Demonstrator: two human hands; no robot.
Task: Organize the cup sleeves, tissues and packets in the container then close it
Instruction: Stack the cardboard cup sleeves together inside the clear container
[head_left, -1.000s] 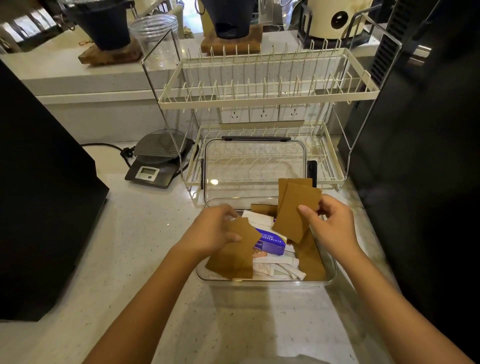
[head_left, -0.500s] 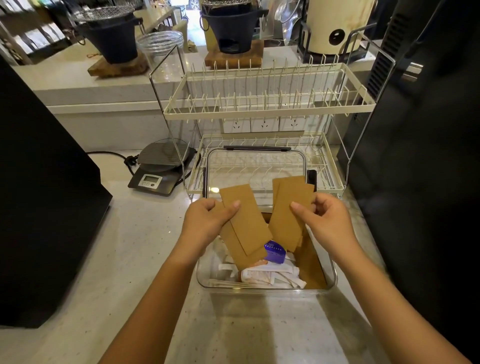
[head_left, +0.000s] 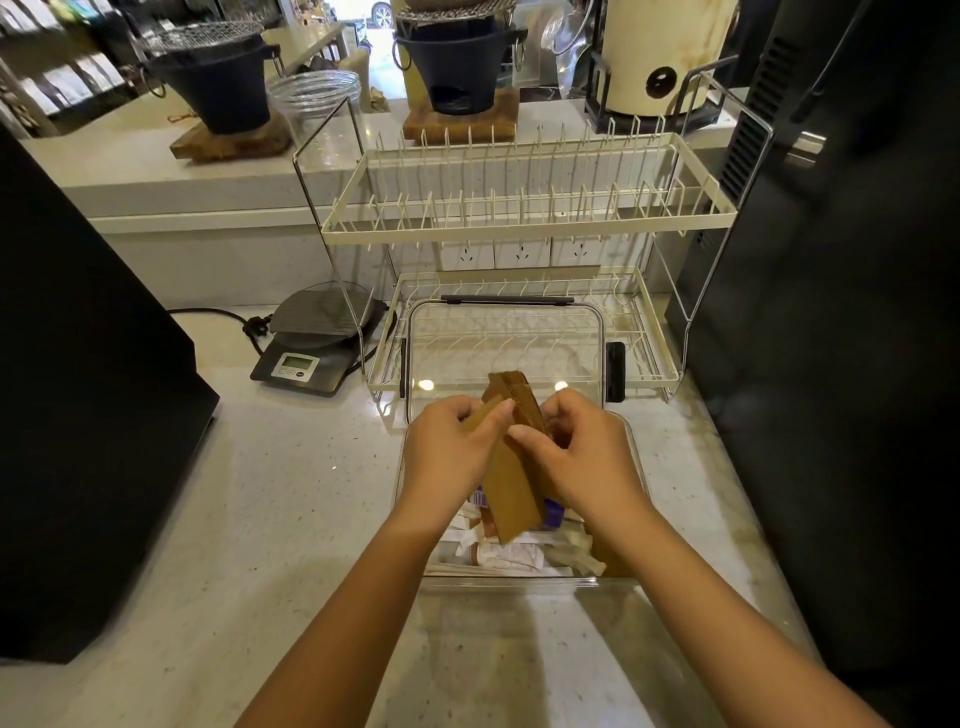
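Observation:
A clear plastic container (head_left: 524, 583) sits on the counter in front of me, its clear lid (head_left: 504, 348) leaning upright behind it against the dish rack. Over the container, my left hand (head_left: 447, 452) and my right hand (head_left: 582, 457) press together a stack of brown cardboard cup sleeves (head_left: 511, 488), held on edge between them. Below the sleeves lie white tissues and packets (head_left: 511, 558) and a purple packet (head_left: 553, 514), partly hidden by my hands. Another brown sleeve stands along the container's right wall, mostly hidden by my right forearm.
A cream two-tier dish rack (head_left: 524, 228) stands right behind the container. A digital scale (head_left: 311, 343) with a cord sits to the left. A black appliance (head_left: 88, 395) blocks the left side and a dark machine (head_left: 841, 332) the right. Stoves and a jar stand on the back ledge.
My hands came together over the container. The separate sleeves each hand held are now joined into one stack between both hands.

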